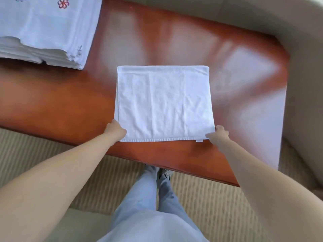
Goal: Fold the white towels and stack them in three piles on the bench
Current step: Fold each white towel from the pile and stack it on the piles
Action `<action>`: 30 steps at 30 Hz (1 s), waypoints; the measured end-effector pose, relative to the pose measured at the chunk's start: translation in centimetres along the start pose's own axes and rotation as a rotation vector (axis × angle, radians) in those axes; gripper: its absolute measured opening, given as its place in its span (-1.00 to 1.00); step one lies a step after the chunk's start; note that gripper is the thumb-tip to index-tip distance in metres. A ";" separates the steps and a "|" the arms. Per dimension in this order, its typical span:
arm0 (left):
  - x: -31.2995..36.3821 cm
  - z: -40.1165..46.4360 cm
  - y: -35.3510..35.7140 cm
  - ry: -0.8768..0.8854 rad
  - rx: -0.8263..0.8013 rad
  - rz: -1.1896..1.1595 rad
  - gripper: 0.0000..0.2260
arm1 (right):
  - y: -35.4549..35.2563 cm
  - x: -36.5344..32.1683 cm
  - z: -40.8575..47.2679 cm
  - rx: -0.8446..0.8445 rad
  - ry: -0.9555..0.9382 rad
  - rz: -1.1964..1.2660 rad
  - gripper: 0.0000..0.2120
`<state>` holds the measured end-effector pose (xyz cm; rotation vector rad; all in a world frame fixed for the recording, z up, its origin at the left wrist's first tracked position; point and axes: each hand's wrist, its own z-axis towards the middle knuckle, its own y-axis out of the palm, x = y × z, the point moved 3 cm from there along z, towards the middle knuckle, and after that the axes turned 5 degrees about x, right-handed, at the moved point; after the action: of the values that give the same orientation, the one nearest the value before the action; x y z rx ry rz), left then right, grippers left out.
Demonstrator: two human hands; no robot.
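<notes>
Terry cloth like this folded white towel (165, 103) handles soft and limp, I'd judge. My left hand (116, 130) and right hand (219, 134) pinch its near corners, the best hold.

A glossy red-brown counter (157, 41) carries a folded white towel (164, 103) lying flat near its front edge and a stack (43, 32) of white linens at its far left.
</notes>
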<state>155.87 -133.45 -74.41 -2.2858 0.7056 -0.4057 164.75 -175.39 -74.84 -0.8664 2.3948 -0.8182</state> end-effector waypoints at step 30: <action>2.2 -2.1 -10.3 -0.046 0.077 -1.095 -0.97 | -7.5 -8.1 -3.0 -0.053 -0.249 0.678 -0.82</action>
<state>160.48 -129.65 -65.48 -2.4028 -0.6528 -0.8320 171.66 -173.37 -65.98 -0.1214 2.2595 -0.3532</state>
